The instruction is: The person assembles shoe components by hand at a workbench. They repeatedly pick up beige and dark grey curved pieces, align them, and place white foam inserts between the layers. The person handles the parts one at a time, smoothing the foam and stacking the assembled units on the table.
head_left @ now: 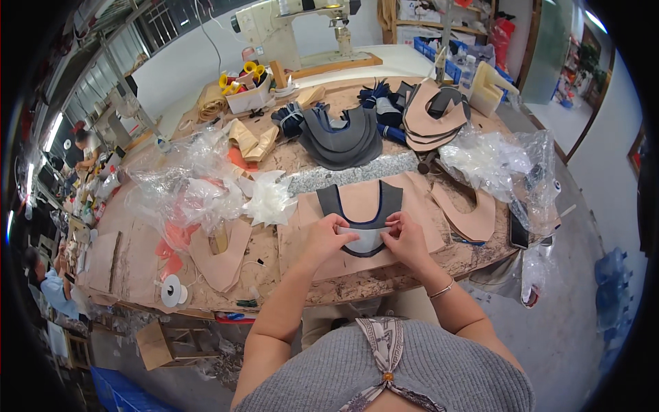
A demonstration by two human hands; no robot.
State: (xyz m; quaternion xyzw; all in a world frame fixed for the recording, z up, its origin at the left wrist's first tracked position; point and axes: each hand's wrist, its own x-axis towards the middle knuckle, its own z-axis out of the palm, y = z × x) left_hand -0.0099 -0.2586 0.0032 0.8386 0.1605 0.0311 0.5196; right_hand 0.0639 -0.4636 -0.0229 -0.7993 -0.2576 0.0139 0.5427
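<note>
In front of me a dark grey U-shaped shoe-upper piece (331, 200) with a dark blue edge lies on a tan sheet (423, 206). Across its curved end sits a pale, translucent curved strip (366, 241). My left hand (324, 239) pinches the strip's left end between thumb and fingers. The other end is pinched by my right hand (408, 238), with a bracelet on that wrist. Beyond my hands is a pile of dark grey U-shaped pieces (341, 143). Left of the sheet lies a stack of pale translucent pieces (269, 199).
Crumpled clear plastic bags (182, 182) spread on the left, another (508, 161) on the right. Tan U-shaped pieces (473, 214) lie on both sides. A white spool (174, 292) stands near the front edge. A sewing machine (268, 38) and a thread box (248, 96) are behind. A phone (519, 230) lies right.
</note>
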